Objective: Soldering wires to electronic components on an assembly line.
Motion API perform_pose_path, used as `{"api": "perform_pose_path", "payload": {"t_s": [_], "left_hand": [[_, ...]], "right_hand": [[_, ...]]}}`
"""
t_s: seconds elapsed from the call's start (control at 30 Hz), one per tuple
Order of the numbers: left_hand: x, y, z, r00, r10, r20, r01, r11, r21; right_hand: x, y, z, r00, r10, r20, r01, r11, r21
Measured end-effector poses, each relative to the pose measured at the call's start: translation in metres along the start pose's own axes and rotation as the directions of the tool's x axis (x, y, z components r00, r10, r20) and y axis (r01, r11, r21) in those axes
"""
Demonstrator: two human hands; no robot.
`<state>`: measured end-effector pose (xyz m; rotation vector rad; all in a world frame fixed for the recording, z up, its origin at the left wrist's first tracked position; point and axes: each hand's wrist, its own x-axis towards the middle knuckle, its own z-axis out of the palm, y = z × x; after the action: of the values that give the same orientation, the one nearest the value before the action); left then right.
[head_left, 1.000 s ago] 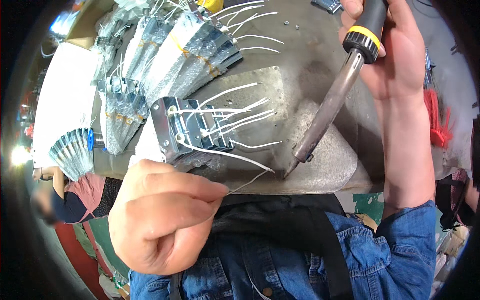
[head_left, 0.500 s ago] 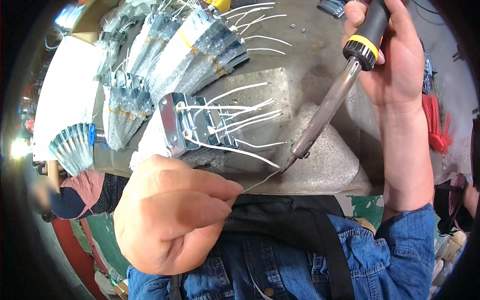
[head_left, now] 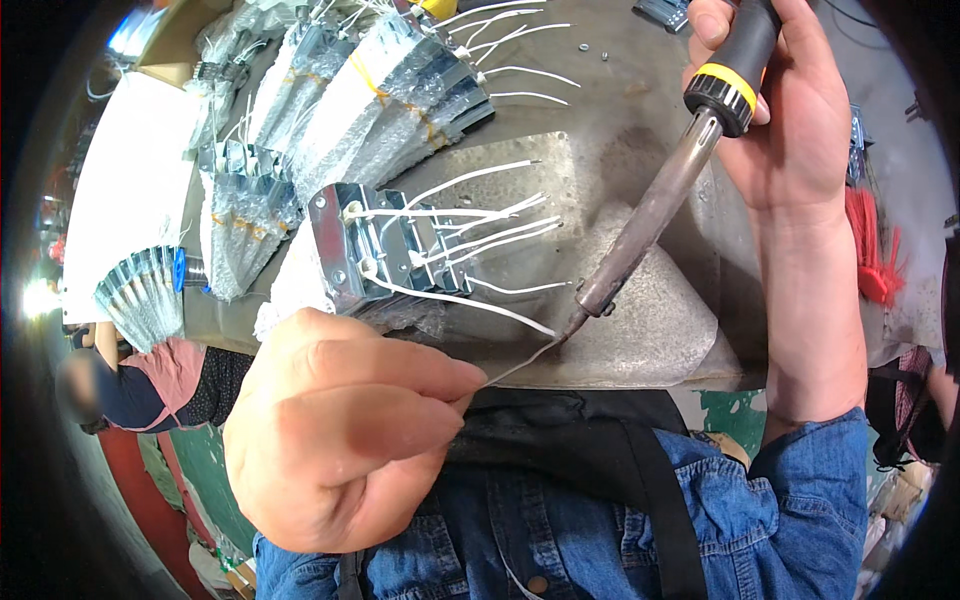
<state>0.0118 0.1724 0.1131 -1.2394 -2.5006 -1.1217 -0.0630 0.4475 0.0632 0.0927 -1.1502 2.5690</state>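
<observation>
My right hand (head_left: 790, 130) is wrapped round the black handle of a soldering iron (head_left: 648, 225), whose barrel slopes down to the left. Its tip meets the end of a white lead wire (head_left: 470, 303). A thin strand of solder wire (head_left: 520, 368) runs up to that same spot, pinched between the fingertips of my left hand (head_left: 335, 430). The lead comes from a bundle of shiny metal strips (head_left: 345, 262) lying just beyond my left hand. Several other white leads stick out of it to the right, with darker ends. My left palm is hidden.
A worn metal plate (head_left: 660, 335) lies under the iron at the table's near edge. Several bubble-wrapped bundles (head_left: 375, 120) with white leads fill the back left. A red brush (head_left: 875, 250) is at the right. At far left, another person (head_left: 175, 390) is beside the table.
Both hands keep almost the same pose. The iron's tip and the solder stay at the lead's end; the whole view has shifted slightly.
</observation>
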Motion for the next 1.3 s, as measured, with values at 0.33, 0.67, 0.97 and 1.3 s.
{"api": "perform_pose_path", "payload": {"t_s": [0.33, 0.67, 0.97, 1.3], "left_hand": [[0.0, -0.003, 0.003, 0.999, -0.016, -0.03, 0.016, 1.0, -0.02], [0.002, -0.001, 0.005, 1.0, -0.01, -0.023, 0.01, 1.0, -0.002], [-0.001, -0.004, 0.005, 1.0, -0.008, -0.016, 0.009, 0.999, 0.036], [-0.027, -0.035, 0.018, 0.956, 0.27, 0.111, -0.282, 0.953, 0.111]], "right_hand": [[0.002, 0.002, -0.003, 1.0, -0.002, 0.022, 0.002, 1.0, 0.011], [0.003, 0.002, -0.001, 0.999, -0.035, 0.029, 0.037, 0.999, -0.037], [0.004, 0.002, -0.006, 0.999, -0.014, 0.036, 0.013, 0.999, 0.029], [0.016, 0.001, -0.017, 0.99, -0.112, 0.089, 0.128, 0.974, -0.186]]}}
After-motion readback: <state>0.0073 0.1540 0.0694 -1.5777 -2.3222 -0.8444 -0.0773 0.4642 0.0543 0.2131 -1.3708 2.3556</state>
